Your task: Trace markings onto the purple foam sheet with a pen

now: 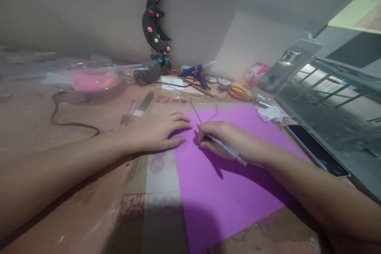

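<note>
A purple sheet of paper (pixel 226 210) lies in front of me over a pale printed wrapper (pixel 162 182). My right hand (pixel 224 137) pinches a clear pen (pixel 228 150), its tip pointing at the upper left part of the sheet. Whether the tip touches the paper I cannot tell. My left hand (pixel 171 131) lies flat, fingers spread, with its fingertips over the sheet's left edge. A thin grey yarn strand (pixel 195 107) runs onto the paper just beyond the pen tip.
Along the wall are a grey yarn ball (pixel 147 72), a blue glue gun (pixel 195 73), orange-yellow scissors (pixel 239 93) and a moon-shaped hanging ornament (pixel 153 25). A phone (pixel 317 149) lies at the table's right edge. Left stands a clear container with pink contents (pixel 93 81).
</note>
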The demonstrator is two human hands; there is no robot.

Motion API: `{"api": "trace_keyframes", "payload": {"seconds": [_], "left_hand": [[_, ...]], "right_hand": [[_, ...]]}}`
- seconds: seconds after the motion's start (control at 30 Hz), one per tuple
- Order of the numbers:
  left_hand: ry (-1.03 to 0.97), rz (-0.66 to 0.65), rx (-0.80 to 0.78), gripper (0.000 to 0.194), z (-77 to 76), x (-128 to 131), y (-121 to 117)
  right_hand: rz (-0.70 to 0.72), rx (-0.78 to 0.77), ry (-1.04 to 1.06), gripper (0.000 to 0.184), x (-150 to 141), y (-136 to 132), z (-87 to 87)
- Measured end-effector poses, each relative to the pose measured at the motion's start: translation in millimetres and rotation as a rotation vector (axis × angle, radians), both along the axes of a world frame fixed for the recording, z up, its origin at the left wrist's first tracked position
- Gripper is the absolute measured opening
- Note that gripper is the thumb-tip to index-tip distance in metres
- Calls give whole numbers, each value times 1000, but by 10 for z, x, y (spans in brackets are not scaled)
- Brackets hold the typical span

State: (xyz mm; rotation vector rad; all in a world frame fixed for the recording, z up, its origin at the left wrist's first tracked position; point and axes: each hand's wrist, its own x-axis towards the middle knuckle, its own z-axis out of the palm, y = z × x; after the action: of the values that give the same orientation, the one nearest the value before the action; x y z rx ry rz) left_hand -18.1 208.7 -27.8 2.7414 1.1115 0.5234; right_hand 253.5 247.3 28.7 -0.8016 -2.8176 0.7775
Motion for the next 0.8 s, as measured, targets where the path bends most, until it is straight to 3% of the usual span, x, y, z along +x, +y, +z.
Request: {"api": "trace_keyframes", "payload": {"seconds": [0.17,0.33,0.5,0.67,0.8], "left_hand": [[7,10,4,44,24,28,-3],[20,4,14,46,29,28,-3],[44,14,27,48,30,18,-7],[24,-6,-10,45,41,27,-3],[35,1,2,45,62,39,-5]], "right_hand": [[-78,123,-36,12,-43,-97,97],[71,24,-110,12,-89,-251,225],[-82,136,-208,17,-115,-241,276],[85,56,-178,17,-126,-288,278],[-57,111,-177,15,-113,-248,255]]}}
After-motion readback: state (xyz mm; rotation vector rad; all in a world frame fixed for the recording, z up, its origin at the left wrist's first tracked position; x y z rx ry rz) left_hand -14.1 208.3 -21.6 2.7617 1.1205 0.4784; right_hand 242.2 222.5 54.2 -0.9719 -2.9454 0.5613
